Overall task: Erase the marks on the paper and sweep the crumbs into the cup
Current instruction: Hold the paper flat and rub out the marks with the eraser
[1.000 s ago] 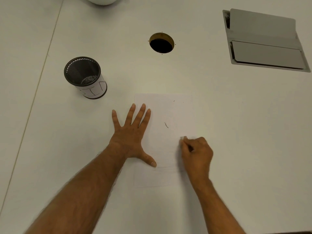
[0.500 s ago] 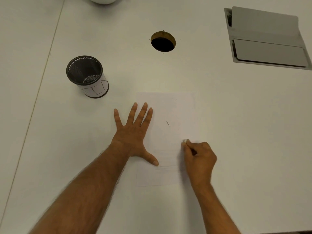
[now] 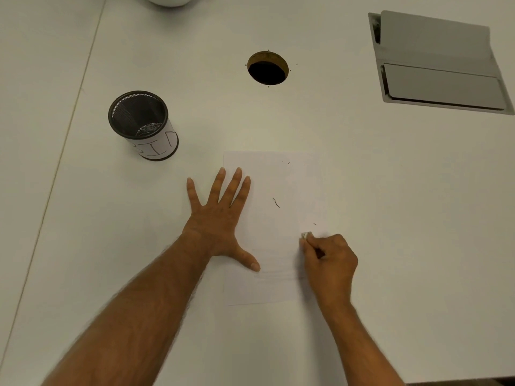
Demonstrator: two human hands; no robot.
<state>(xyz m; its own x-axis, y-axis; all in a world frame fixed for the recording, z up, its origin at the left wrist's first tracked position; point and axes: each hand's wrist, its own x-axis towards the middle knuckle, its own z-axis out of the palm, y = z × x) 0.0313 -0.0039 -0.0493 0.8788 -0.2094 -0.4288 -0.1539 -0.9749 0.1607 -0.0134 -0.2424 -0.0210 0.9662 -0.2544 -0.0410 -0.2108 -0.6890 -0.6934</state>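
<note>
White table (image 3: 390,218), seen from above by the head camera. Item: sheet of white paper (image 3: 267,232), lying flat near the centre of the view, long edges running from 12 to 6 o'clock. Marks on it: one short dark curved mark (image 3: 276,203) near the middle, a few tiny dark specks toward the 1 o'clock corner, and faint grey lines across the lower part; whether any of the specks are crumbs cannot be told. Left hand (image 3: 220,221): flat and spread wide, palm down, straddling the paper's 9 o'clock edge, with three fingers and the thumb on the sheet and the little finger on the bare table. Right hand (image 3: 330,259): curled closed at the paper's 3 o'clock edge, pinching a small pale eraser (image 3: 307,234) whose tip shows just beyond the fingertips and sits at the paper surface. Item: black wire-mesh cup (image 3: 142,125), upright, wrapped in a white label with dark lettering, standing at 10 o'clock from the paper and well apart from it, beyond the left hand. Item: round dark cable hole (image 3: 268,68) in the table at 12 o'clock from the paper. Item: grey hinged cover plate (image 3: 437,62) set in the table at 2 o'clock. A white rounded object (image 3: 170,0) is cut off by the frame at 11 o'clock.
</note>
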